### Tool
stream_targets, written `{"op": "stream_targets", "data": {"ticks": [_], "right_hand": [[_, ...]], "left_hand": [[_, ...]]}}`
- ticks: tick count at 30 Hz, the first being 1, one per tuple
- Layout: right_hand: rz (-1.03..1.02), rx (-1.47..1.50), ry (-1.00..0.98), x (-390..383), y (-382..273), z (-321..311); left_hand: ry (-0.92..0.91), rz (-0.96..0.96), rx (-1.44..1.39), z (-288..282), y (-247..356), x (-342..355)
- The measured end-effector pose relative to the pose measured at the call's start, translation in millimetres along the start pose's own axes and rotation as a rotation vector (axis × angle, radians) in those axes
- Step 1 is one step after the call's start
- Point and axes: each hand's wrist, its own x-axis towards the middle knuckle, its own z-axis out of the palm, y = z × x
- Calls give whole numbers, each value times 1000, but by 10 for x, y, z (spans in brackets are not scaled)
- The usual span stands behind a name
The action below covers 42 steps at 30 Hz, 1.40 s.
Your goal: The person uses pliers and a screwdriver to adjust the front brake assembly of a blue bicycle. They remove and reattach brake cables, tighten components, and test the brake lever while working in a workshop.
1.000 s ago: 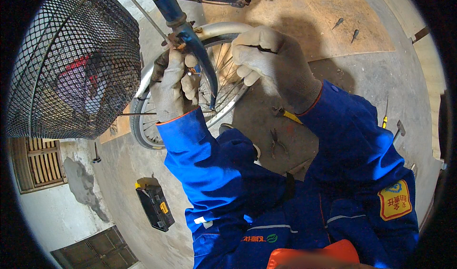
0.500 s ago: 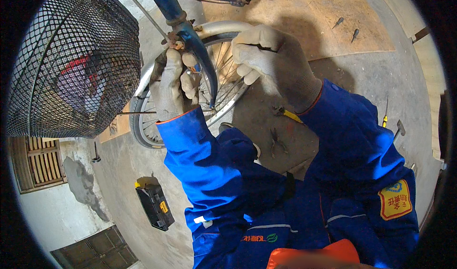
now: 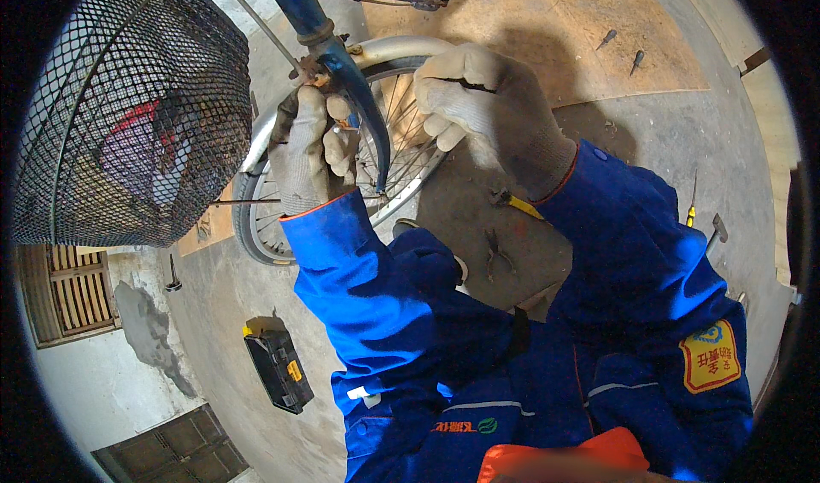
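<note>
My gloved left hand (image 3: 312, 150) is closed at the rusty bolt and bracket (image 3: 314, 77) on the front of the bicycle's dark blue fork (image 3: 363, 107); what it grips is mostly hidden, with a small blue bit showing between the fingers. My gloved right hand (image 3: 483, 111) is curled just right of the fork, over the rim of the front wheel (image 3: 256, 242); whatever it holds, if anything, is hidden. To the left a black wire basket (image 3: 77, 167) with red and light items inside sits beside the fork.
On the floor lie a yellow-handled tool (image 3: 523, 207), pliers (image 3: 495, 252), two screwdrivers (image 3: 636, 63), a yellow-handled screwdriver (image 3: 691, 216), a hammer (image 3: 718, 231) and an open black toolbox (image 3: 273, 368). Plywood sheets (image 3: 641, 30) lie behind the wheel. A wall (image 3: 77, 380) stands at the left.
</note>
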Motion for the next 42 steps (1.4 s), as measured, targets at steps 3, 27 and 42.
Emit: {"op": "stream_targets", "data": {"ticks": [3,27,42], "right_hand": [[17,-19,-5,-12,-21,-6],[1,-5,-8,3,-6,1],[-22,-8,-19,20,39,-26]], "left_hand": [[-16,26,-8,15,3,17],[2,18,-15,84,40,-31],[59,73,21,26,-57,23]]}}
